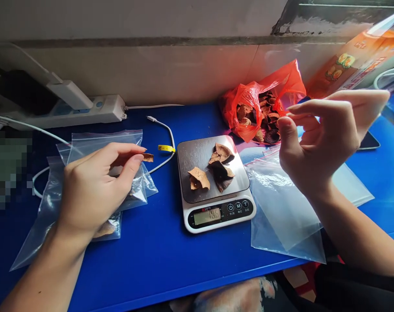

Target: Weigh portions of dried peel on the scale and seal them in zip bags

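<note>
My left hand [96, 182] pinches a small strip of dried peel [148, 157] between thumb and forefinger, above clear zip bags [107, 138] at the left. Brown, curled dried peel pieces [199, 178] lie on the steel plate of a white kitchen scale [187, 219], whose display is lit with digits. Raised at the right, my right hand [323, 134] has thumb and forefinger brought together; whatever may be between them is too small to make out. Just beyond its fingertips stands an open red plastic bag [227, 110] full of dried peel.
Flat clear zip bags [281, 208] lie right of the scale on the blue table [157, 264]. A white power strip [110, 110] and charging cable [169, 130] run along the wall side. An orange package [349, 65] stands at the back right, near a dark phone-like object [369, 142].
</note>
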The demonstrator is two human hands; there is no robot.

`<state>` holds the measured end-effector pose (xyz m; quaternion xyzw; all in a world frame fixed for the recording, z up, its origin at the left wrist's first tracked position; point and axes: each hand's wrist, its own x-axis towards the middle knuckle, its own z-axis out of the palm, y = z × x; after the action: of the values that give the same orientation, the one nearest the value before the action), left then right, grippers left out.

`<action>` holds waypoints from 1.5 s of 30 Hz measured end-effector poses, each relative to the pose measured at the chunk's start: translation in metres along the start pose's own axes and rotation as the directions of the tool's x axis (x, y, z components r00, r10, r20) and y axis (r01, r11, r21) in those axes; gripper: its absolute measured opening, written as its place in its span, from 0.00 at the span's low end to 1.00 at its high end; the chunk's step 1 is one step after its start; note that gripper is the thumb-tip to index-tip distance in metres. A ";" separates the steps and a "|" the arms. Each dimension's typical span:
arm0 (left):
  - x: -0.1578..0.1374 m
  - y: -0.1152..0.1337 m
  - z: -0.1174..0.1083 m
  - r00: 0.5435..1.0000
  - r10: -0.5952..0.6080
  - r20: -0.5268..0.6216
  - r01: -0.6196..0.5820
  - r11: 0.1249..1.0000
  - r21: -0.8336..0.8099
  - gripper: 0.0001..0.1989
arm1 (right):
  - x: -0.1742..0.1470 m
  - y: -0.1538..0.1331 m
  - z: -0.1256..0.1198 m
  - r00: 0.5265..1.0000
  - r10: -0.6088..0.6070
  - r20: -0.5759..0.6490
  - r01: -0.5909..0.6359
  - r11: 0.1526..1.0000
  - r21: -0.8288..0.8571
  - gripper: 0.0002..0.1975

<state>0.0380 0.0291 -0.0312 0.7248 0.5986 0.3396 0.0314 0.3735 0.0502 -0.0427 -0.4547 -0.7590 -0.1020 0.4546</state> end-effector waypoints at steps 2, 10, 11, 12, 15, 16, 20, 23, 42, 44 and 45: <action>0.000 0.000 0.000 1.000 -0.003 0.006 0.003 1.000 0.005 0.05 | 0.001 -0.005 0.000 0.983 0.035 -0.178 -0.056 0.992 -0.115 0.11; 0.002 0.004 0.001 0.994 0.110 0.008 -0.110 0.994 0.024 0.05 | 0.007 -0.008 0.000 0.967 -0.001 -0.254 -0.023 0.995 -0.093 0.05; 0.002 0.005 0.000 0.991 0.136 0.018 -0.136 0.990 0.026 0.05 | 0.007 -0.006 0.000 0.977 0.001 -0.212 -0.018 0.997 -0.074 0.04; 0.002 0.007 0.000 0.988 0.155 0.025 -0.156 0.987 0.028 0.05 | 0.007 -0.004 0.000 0.986 0.003 -0.168 -0.013 0.998 -0.057 0.04; 0.000 0.011 -0.002 0.989 0.149 0.022 -0.149 0.988 0.028 0.06 | 0.008 0.001 0.000 0.999 0.014 -0.035 -0.015 0.999 -0.028 0.04; -0.002 0.012 -0.003 0.990 0.139 0.008 -0.139 0.990 0.025 0.06 | 0.009 0.002 0.000 1.000 0.027 -0.001 -0.027 0.999 -0.028 0.05; -0.005 0.017 -0.006 0.996 0.081 -0.034 -0.083 0.995 -0.060 0.05 | 0.013 0.010 -0.002 0.998 0.057 0.000 -0.057 0.997 -0.049 0.12; 0.012 0.027 -0.005 0.996 -0.070 0.051 0.082 0.960 -0.267 0.03 | 0.019 0.017 -0.006 0.996 0.074 -0.056 -0.076 0.997 -0.034 0.15; 0.125 0.159 0.088 0.617 0.646 0.450 -0.741 0.669 0.056 0.27 | 0.012 0.020 -0.043 0.624 0.208 0.753 0.081 0.941 -0.327 0.10; 0.110 0.136 0.060 0.660 0.663 0.355 -0.723 0.688 0.058 0.24 | 0.001 0.012 -0.037 0.595 0.175 0.784 0.172 0.925 -0.338 0.10; 0.099 0.124 0.044 0.686 0.655 0.317 -0.705 0.705 0.071 0.21 | -0.005 0.010 -0.034 0.586 0.146 0.797 0.211 0.922 -0.323 0.10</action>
<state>0.1714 0.0982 0.0359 0.9337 0.3046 0.1678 -0.0847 0.4026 0.0336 -0.0295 -0.5163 -0.8545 -0.0391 -0.0413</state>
